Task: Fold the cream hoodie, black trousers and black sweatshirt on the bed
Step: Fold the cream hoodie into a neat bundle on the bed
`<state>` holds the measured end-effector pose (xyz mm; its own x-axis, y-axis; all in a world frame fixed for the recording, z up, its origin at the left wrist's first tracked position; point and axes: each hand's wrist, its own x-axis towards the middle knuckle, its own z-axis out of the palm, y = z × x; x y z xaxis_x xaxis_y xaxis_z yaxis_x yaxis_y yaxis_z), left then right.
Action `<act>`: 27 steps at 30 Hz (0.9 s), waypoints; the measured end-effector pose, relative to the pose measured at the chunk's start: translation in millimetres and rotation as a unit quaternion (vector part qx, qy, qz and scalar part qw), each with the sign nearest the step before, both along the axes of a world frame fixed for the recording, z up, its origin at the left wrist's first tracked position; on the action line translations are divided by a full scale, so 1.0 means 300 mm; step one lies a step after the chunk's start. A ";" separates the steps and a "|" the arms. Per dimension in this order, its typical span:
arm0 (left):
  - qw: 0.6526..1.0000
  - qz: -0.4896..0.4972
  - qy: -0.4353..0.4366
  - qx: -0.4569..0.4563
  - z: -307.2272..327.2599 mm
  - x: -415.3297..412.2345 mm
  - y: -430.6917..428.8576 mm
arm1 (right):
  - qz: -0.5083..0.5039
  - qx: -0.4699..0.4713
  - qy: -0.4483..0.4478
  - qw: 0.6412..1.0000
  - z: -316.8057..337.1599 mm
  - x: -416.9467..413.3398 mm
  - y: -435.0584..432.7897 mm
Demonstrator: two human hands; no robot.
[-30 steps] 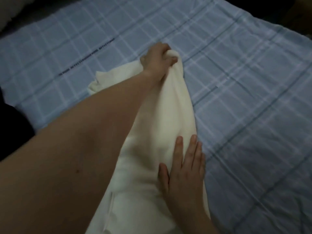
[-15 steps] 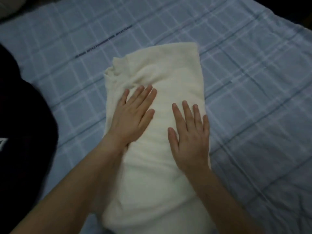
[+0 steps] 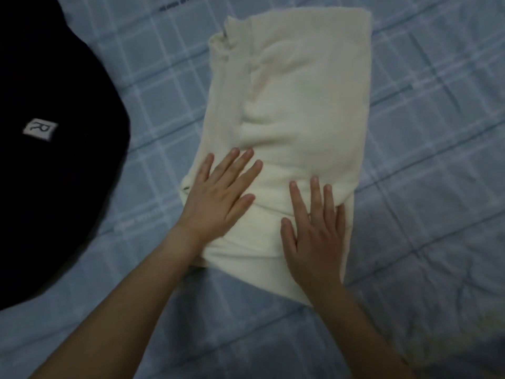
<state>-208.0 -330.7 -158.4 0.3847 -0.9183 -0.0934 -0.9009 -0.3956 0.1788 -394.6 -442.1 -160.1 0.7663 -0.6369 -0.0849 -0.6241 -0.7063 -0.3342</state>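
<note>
The cream hoodie (image 3: 295,110) lies on the blue checked bedsheet (image 3: 437,160) as a long folded panel, far end near the top of the view, near end under the person's wrists. All positions below are given relative to the hoodie.

Step in hand, as judged: flattening the folded panel before the final fold. To do this well, pressure should run from the near end toward the far end along the length, pushing trapped air and the visible ridges out through the open edge. The left edge shows a loose layer and a bunched corner at the far left — that edge should be squared with the rest before any further fold, or the bundle will come out uneven. Palms should stay flat; dragging with fingertips would only raise new creases in so soft a fabric.

Grip: neither hand holds anything. The left hand (image 3: 218,198) rests palm down on the hoodie's near-left part, fingers spread and extended, heel at the left edge. The right hand (image 3: 314,236) lies palm down on the near-right part, fingers likewise spread, close to the right edge. Both press on cloth only.

A black garment (image 3: 54,132) with a small white label lies well to the left of the hoodie, apart from it — whether trousers or sweatshirt cannot be determined.
</note>
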 end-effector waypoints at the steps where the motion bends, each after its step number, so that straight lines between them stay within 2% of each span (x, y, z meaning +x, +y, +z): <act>1: 1.000 -0.001 0.006 -0.012 0.007 -0.006 0.010 | -0.006 0.002 -0.008 1.000 0.008 -0.016 0.007; 3: 0.998 0.048 0.021 -0.045 0.017 -0.032 0.068 | -0.041 -0.002 -0.010 0.999 0.033 -0.070 0.027; 5: 0.981 0.170 0.057 -0.069 0.028 -0.059 0.148 | -0.104 0.006 -0.011 0.994 0.064 -0.127 0.045; 7: 0.940 0.297 0.149 -0.082 0.038 -0.097 0.226 | -0.144 0.066 -0.026 0.987 0.080 -0.172 0.059; 8: 0.921 0.327 0.192 -0.090 0.042 -0.121 0.257 | -0.144 0.105 -0.044 0.983 0.085 -0.190 0.066; 12: 0.874 0.356 0.293 -0.152 0.050 -0.201 0.318 | -0.140 0.228 -0.103 0.958 0.085 -0.239 0.079; 17: 0.855 0.343 0.361 -0.148 0.070 -0.207 0.327 | -0.094 0.362 -0.143 0.916 0.082 -0.294 0.014; 22: 0.765 0.380 0.462 -0.241 0.138 -0.270 0.344 | -0.051 0.392 -0.152 0.906 0.100 -0.361 -0.047; 27: 0.735 0.395 0.487 -0.259 0.198 -0.500 0.365 | -0.034 0.410 -0.145 0.900 0.188 -0.533 -0.085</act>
<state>-357.9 -221.2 -98.9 0.7991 -0.4539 -0.3942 0.2278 -0.3783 0.8972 -554.6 -467.7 -103.8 0.7940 -0.4973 -0.3497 -0.4581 -0.1111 -0.8819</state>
